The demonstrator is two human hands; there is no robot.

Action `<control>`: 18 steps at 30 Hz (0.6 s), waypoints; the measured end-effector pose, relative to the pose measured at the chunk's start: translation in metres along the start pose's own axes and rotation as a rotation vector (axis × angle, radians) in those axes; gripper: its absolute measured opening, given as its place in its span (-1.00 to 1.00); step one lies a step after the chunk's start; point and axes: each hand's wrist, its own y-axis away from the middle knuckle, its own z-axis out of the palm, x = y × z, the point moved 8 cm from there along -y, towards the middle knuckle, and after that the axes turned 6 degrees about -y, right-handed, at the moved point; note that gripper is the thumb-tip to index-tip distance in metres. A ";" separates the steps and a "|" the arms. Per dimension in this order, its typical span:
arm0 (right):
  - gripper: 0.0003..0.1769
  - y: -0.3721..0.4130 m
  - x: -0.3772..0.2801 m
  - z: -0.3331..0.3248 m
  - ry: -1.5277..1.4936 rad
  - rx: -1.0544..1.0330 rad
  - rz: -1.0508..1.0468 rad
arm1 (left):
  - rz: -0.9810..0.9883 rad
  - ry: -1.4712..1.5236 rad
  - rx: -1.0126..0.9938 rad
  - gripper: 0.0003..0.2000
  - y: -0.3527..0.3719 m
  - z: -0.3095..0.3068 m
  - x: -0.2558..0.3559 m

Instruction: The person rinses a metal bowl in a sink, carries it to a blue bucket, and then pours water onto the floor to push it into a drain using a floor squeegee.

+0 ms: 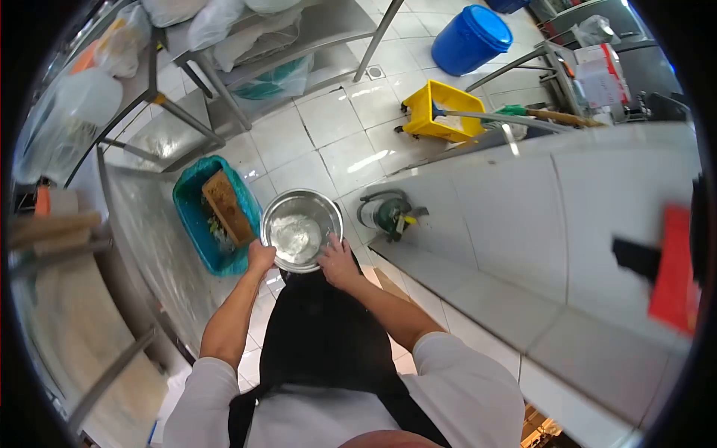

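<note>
Just ahead and between, a round metal bowl (324, 212) was clasped by the curled left hand (261, 256), touched by the half-open right hand (340, 263).

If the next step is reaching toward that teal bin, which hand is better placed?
Probably the left hand: it meets the metal bowl on the side nearer the bin. The right hand is on the bowl's farther side.
</note>
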 end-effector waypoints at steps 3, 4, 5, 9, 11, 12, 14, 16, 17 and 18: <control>-0.83 -0.054 0.036 0.035 -0.134 -0.089 0.077 | -0.153 -0.004 -0.074 -0.67 -0.074 0.027 -0.008; -0.83 -0.077 0.057 0.056 -0.130 -0.105 0.091 | -0.221 -0.008 -0.096 -0.70 -0.094 0.033 -0.005; -0.83 -0.097 0.079 0.077 -0.124 -0.123 0.103 | -0.305 0.028 -0.115 -0.73 -0.114 0.042 -0.002; -0.84 -0.189 0.157 0.119 -0.236 -0.263 0.122 | -0.496 0.007 -0.126 -0.72 -0.228 0.073 -0.016; -0.83 -0.254 0.203 0.107 -0.280 -0.293 0.217 | -0.342 -0.394 -0.023 -0.66 -0.297 0.076 -0.008; -0.81 -0.283 0.228 0.115 -0.285 -0.242 0.210 | -0.361 -0.183 -0.044 -0.61 -0.303 0.087 0.008; -0.77 -0.343 0.283 0.142 -0.252 -0.381 0.284 | -0.386 0.247 -0.051 -0.45 -0.289 0.104 0.066; -0.74 -0.387 0.336 0.140 -0.149 -0.364 0.316 | -0.237 0.110 -0.158 -0.33 -0.263 0.104 0.083; -0.71 -0.406 0.364 0.150 -0.200 -0.428 0.312 | -0.215 0.016 -0.144 -0.33 -0.239 0.095 0.082; -0.63 -0.427 0.391 0.161 -0.250 -0.490 0.312 | -0.190 -0.081 -0.135 -0.33 -0.214 0.086 0.078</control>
